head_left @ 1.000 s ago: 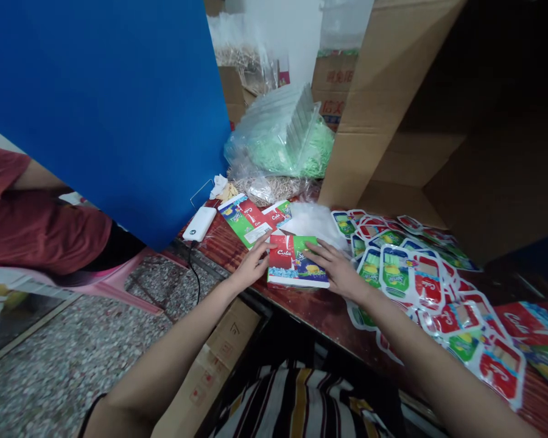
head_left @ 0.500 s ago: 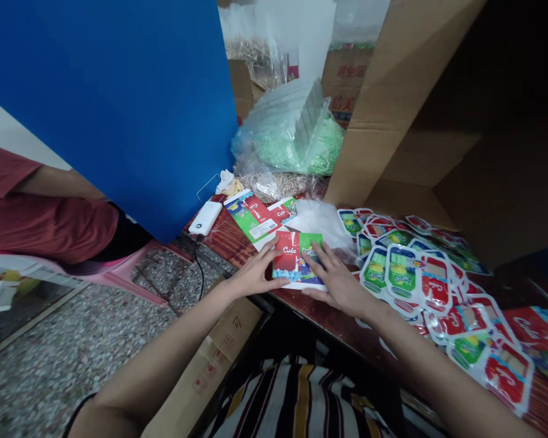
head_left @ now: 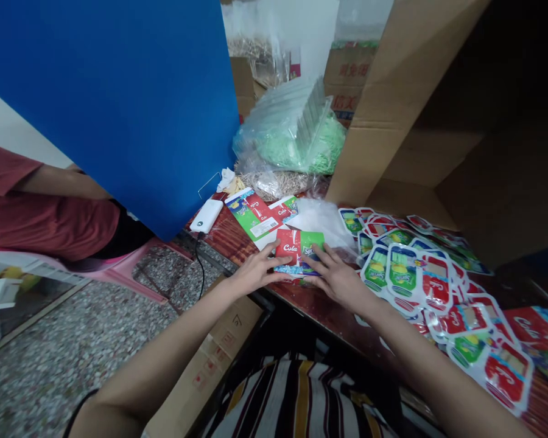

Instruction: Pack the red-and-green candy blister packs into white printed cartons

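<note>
A small printed card [head_left: 292,242], red with "Cola" on the left and green on the right, is between my two hands near the table's front edge. My left hand [head_left: 254,268] grips its left side, fingers on top and thumb along the near edge. My right hand [head_left: 340,277] holds the right side, fingers over the green part and thumb at the near edge. That near edge looks bent, but its underside is hidden. Just beyond lie a larger flat printed sheet [head_left: 251,210] and a smaller Cola card [head_left: 283,210].
Glossy Cola and Sprite pouches [head_left: 404,271] are heaped on the right. Behind them stands an open cardboard box [head_left: 369,128]. Bagged green shredded filler [head_left: 296,143] lies at the back. A white power bank [head_left: 206,216] with a cable and a blue panel [head_left: 132,109] are left.
The card's near part, earlier flat with a white strip showing, has turned out of sight, so the card looks shorter. Both hands have closed in slightly on its near edge.
</note>
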Demonstrator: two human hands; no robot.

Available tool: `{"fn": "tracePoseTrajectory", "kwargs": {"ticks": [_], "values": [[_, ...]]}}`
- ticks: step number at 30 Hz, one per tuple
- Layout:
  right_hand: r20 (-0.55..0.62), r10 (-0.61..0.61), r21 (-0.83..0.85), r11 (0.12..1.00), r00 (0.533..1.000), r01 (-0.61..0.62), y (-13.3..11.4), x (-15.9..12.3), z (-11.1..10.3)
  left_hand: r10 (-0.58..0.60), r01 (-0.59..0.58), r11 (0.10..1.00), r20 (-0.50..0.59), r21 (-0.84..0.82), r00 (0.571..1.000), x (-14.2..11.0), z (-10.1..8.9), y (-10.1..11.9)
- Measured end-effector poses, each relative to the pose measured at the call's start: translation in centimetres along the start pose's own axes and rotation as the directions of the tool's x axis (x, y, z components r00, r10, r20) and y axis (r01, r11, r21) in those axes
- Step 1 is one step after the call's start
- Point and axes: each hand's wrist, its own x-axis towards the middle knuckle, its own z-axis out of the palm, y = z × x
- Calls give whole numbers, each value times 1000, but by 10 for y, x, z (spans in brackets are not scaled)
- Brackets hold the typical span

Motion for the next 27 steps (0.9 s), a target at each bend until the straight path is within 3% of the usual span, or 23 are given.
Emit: {"fn": "tracePoseTrajectory", "kwargs": {"ticks": [5, 10, 16, 22, 27], "values": [[7, 34, 75, 997, 999, -34, -1, -1, -6, -3, 3, 1000, -26, -25, 1000, -1, 0, 0], [-6, -21, 285, 958, 1000, 21, 12, -5, -15, -19, 16, 997, -34, -77, 999, -2, 0, 2], [-150, 55, 539, 841, 987, 35, 25, -12, -11, -16, 17, 999, 14, -46, 1000, -7, 1, 2], [-268, 78, 549, 832, 960, 86, 20, -18, -1, 22, -22, 998, -8, -51, 1000, -10, 5, -1], [-265, 135, 552, 833, 955, 35, 14, -17, 0, -10, 11, 1000, -163, 7, 987, -4, 20, 8]]}}
